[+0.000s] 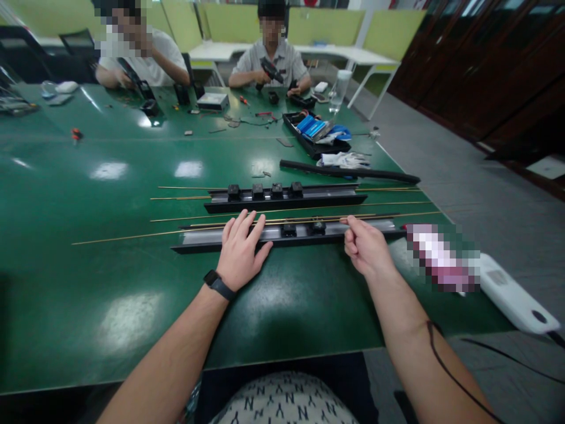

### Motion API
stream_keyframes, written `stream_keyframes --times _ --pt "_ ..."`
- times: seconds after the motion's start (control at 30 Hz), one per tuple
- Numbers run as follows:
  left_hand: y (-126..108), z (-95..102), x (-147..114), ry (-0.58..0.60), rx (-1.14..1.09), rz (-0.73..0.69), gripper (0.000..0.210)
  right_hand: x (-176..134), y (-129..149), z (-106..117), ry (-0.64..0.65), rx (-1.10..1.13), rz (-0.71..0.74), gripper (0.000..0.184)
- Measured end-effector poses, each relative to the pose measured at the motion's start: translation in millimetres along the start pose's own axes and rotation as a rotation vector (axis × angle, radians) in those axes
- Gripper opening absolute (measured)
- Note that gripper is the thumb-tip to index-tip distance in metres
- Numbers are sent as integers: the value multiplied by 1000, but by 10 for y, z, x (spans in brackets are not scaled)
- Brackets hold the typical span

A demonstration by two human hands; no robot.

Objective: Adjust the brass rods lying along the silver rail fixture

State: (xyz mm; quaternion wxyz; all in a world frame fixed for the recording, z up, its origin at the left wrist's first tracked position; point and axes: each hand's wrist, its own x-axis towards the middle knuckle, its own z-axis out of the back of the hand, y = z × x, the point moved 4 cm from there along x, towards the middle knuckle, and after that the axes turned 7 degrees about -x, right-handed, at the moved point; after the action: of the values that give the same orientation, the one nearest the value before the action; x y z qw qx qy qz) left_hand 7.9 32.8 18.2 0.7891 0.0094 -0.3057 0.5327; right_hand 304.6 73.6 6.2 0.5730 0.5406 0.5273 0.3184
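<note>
A long black channel (198,237) lies across the green table in front of me, with small black blocks (289,229) sitting in its groove. Thin brass-coloured rods (128,238) run lengthwise along it and stick out past its ends. My left hand (242,247) rests flat over the channel's left part, fingers spread; a dark watch band is on that wrist. At the channel's right part, my right hand (364,242) is closed, thumb and index finger pinched at the thin rods. Whether it grips one rod or more is hidden by the fingers.
A second black channel (286,203) with several blocks lies just beyond. Behind it are a black strip (375,175), white gloves (344,159) and a black tray (304,141). A white power strip (516,291) lies at right. Two people sit across the table, one holding a drill (270,70).
</note>
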Motion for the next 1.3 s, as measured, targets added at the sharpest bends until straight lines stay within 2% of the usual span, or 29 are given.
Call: stream_keyframes --times 0.13,0.33,0.57,0.8,1.03,1.3 --pt "2 -4 1 -1 8 -6 60 -3 -11 -14 37 3 -23 32" --pt "10 -12 -5 -3 27 -17 59 25 -13 27 -36 50 -5 28" --pt "-4 -7 0 -9 20 -15 60 -18 -22 -45 51 1 -39 29" --pt "4 -10 -5 -9 31 -24 59 -11 -5 -10 -31 36 -32 26" --pt "-4 -10 -1 -10 37 -20 59 -16 -16 -38 53 1 -43 27" --pt "8 -13 -6 -7 12 -15 60 26 -20 24 -21 49 -14 23"
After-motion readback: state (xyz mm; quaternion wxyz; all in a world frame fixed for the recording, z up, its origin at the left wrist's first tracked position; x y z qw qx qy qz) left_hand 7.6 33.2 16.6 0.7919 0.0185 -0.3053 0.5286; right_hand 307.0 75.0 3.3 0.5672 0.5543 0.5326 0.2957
